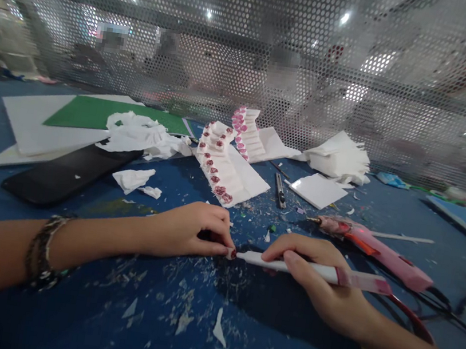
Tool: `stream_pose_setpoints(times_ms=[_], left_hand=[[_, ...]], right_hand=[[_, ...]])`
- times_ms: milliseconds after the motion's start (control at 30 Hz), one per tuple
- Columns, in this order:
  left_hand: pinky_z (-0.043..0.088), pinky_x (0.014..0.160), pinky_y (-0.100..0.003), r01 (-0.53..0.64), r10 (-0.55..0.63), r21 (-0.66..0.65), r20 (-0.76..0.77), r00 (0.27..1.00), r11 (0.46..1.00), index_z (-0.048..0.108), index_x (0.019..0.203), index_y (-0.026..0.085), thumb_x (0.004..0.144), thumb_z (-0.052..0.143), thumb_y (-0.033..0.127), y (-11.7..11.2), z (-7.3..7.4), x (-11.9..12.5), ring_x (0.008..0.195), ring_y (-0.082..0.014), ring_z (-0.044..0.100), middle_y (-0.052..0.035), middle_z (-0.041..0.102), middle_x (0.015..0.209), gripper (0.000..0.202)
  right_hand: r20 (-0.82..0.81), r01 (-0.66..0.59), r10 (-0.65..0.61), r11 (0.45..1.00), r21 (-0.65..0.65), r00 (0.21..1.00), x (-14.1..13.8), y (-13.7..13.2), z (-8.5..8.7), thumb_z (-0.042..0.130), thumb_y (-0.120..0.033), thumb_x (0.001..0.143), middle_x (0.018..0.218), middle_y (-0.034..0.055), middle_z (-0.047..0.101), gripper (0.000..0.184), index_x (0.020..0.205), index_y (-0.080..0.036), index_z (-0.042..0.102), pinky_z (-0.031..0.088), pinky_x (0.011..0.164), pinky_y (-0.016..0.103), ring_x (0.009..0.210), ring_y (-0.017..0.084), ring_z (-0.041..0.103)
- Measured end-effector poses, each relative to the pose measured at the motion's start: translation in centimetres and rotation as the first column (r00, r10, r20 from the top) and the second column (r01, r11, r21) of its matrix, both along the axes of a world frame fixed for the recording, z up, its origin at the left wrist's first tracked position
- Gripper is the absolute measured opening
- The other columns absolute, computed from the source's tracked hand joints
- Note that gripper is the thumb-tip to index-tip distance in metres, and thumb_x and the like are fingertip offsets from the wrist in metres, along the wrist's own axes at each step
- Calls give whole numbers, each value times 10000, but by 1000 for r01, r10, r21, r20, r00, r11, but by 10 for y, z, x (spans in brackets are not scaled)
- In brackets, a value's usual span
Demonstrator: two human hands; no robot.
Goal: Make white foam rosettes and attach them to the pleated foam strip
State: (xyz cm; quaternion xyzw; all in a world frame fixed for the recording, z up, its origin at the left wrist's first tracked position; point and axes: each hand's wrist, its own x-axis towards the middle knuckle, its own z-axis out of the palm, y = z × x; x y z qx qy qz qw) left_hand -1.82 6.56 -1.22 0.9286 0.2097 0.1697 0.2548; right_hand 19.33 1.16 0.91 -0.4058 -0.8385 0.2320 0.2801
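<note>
My left hand (190, 229) rests on the blue table (82, 292), its fingers pinched on a tiny dark red piece (233, 253). My right hand (322, 282) is wrapped round a white marker with a pink cap end (315, 271), and the marker's tip touches that piece. Just behind my hands stands a white foam staircase model (227, 168) edged with small red-marked pieces. A second such model (249, 133) stands further back.
A pink glue gun (372, 249) with cables lies right of my hands. A black phone (68, 171), white and green sheets (94, 113), crumpled paper (141, 133), a craft knife (280, 190) and foam squares (317, 189) lie behind. Scraps litter the table. A perforated screen (249, 55) closes the back.
</note>
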Motion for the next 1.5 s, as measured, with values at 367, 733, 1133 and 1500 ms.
stream_pose_setpoints(times_ms=[367,733,1133,1500], left_hand=[[407,583,-166,-13,14,-21,21,1000,1000,635,820,155,752,521,230,-2,0,1,632,-82,521,-25,535,724,153],[410,640,-183,77,-77,-3,-5,997,997,615,870,155,709,510,113,-1,2,0,678,-94,527,-29,548,757,197],[399,595,-168,70,-70,12,-11,998,997,609,799,155,743,526,191,0,2,-1,644,-89,514,-21,536,718,106],[395,581,-158,62,-62,-1,1,998,998,615,791,167,743,527,188,0,1,0,631,-83,515,-14,534,708,103]], right_hand=[[-6,9,-9,1000,-19,1000,1,1,1,360,-189,778,637,11,612,253,698,-157,599,404,508,176,558,81,541],[22,-57,58,997,-47,998,2,-2,0,370,-201,794,713,25,632,231,757,-170,597,432,573,197,639,99,571],[-9,-51,51,998,-32,999,2,0,0,368,-186,777,667,16,619,233,721,-162,592,417,540,193,595,93,558],[5,-24,24,1000,-17,1000,1,1,1,356,-182,774,657,15,619,244,719,-163,593,411,520,192,578,91,553]])
